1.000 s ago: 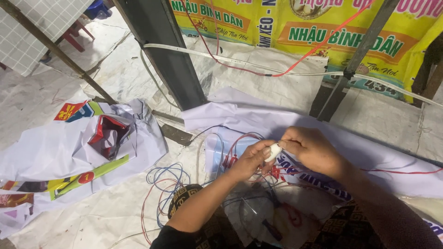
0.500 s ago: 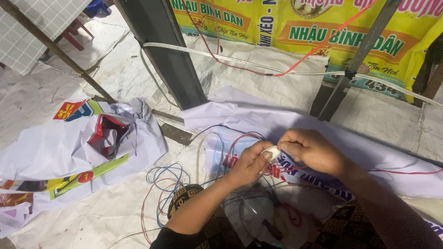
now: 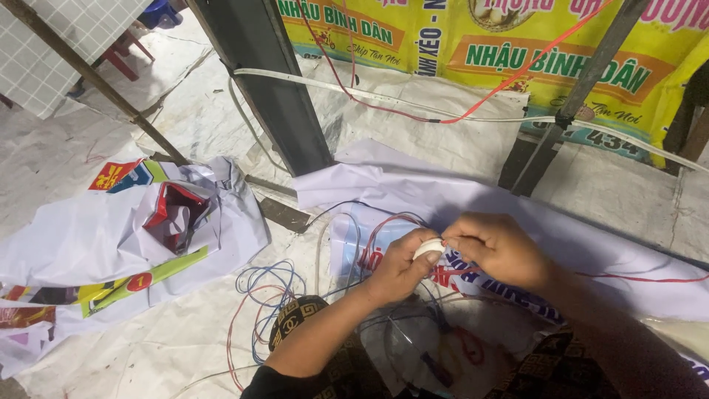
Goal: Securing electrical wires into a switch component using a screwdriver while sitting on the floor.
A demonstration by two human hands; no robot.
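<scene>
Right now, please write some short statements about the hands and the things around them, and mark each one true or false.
1. Both hands hold the small white part between them. True.
2. The left hand lies flat on the floor. False: its fingers pinch the white part.
3. Loose red and blue wires lie on the sheet to the left of the forearm. True.
4. The right hand grips the dark metal post. False: it is at the white part, apart from the post.

Yellow banner (image 3: 517, 52) behind; crumpled white sign (image 3: 111, 236) left.
</scene>
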